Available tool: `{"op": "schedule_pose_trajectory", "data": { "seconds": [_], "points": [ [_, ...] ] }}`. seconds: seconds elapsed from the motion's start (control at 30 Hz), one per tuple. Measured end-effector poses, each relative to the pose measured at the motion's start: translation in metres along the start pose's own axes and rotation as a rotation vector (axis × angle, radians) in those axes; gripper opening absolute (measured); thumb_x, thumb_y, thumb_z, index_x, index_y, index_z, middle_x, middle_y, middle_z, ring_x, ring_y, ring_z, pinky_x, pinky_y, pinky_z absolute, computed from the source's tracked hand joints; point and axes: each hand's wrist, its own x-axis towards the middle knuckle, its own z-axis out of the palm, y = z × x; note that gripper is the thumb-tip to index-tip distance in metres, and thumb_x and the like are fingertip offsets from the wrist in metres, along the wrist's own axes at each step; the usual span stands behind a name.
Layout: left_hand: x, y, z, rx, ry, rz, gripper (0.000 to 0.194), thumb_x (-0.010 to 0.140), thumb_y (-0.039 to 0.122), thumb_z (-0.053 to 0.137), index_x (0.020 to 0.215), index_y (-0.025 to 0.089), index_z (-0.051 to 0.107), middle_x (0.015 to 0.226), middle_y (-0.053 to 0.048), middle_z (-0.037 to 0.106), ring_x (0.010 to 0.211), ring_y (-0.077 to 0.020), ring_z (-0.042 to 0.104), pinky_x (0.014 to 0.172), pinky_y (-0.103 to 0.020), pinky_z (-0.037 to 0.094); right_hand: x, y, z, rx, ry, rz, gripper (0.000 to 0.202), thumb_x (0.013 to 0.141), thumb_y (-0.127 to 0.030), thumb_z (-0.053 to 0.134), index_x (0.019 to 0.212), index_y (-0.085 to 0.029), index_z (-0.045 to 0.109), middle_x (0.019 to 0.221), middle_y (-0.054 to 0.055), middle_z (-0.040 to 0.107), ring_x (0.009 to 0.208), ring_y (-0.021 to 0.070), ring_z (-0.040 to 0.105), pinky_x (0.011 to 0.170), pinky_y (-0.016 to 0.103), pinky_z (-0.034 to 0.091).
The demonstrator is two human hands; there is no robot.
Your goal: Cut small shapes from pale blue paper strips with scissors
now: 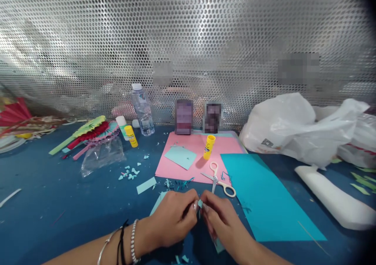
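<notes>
My left hand (178,216) and my right hand (221,220) meet at the near middle of the table. Between the pinched fingertips of both hands shows a small piece of light blue paper (200,203). A light blue strip (219,246) shows under my right hand; whether it joins that piece I cannot tell. Behind my left hand lies part of a light blue sheet (158,202). Just beyond my right hand are the scissors (216,179) with white handles, blades apart. Several small paper bits (131,173) and a light blue rectangle (146,185) lie to the left.
Pink paper (164,167) bears a light blue card (180,156) and an upright yellow glue stick (209,147). A teal sheet (270,198) lies right, near a white roll (331,194) and plastic bags (282,120). Left stand a water bottle (143,110) and another glue stick (131,136), beside folded paper fans (88,134).
</notes>
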Motion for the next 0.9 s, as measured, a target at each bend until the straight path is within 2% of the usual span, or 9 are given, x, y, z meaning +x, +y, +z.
{"op": "schedule_pose_trajectory", "data": {
  "seconds": [0.3,0.5,0.8,0.9],
  "points": [
    [0.0005,-0.0014,0.0016,0.008,0.013,-0.005,0.016,0.086,0.02,0.03,0.074,0.019,0.041,0.057,0.003,0.047,0.05,-0.0113,0.04,0.05,-0.022,0.028,0.0054,-0.0016,-0.0007,0.139,-0.064,0.049,0.025,0.085,-0.031,0.032,0.066,-0.018,0.04,0.041,-0.008,0.037,0.035,0.0067,0.036,0.037,0.017,0.028],
    [-0.0002,-0.001,0.0009,0.006,-0.001,0.004,0.016,0.086,0.02,0.03,0.074,0.019,0.04,0.058,0.003,0.047,0.05,-0.0112,0.04,0.05,-0.022,0.028,0.0044,-0.0039,-0.0022,0.185,-0.114,0.004,0.024,0.084,-0.028,0.033,0.064,-0.017,0.04,0.043,-0.006,0.04,0.038,0.0066,0.038,0.04,0.017,0.031],
    [0.0038,-0.0008,0.0017,0.009,0.017,-0.066,0.016,0.085,0.02,0.032,0.073,0.019,0.043,0.055,0.003,0.045,0.048,-0.0109,0.04,0.048,-0.022,0.026,0.0031,-0.0023,-0.0035,0.136,-0.074,0.042,0.028,0.086,-0.035,0.034,0.064,-0.018,0.035,0.042,-0.009,0.03,0.034,0.0047,0.028,0.036,0.018,0.021],
    [0.0026,-0.002,0.0007,-0.07,0.084,-0.111,0.014,0.086,0.02,0.031,0.078,0.019,0.042,0.054,0.005,0.042,0.047,-0.0102,0.039,0.048,-0.022,0.026,0.0027,-0.0023,-0.0037,0.18,-0.052,0.058,0.026,0.086,-0.034,0.035,0.065,-0.019,0.037,0.042,-0.009,0.03,0.034,0.0049,0.029,0.035,0.017,0.023]
  ]
}}
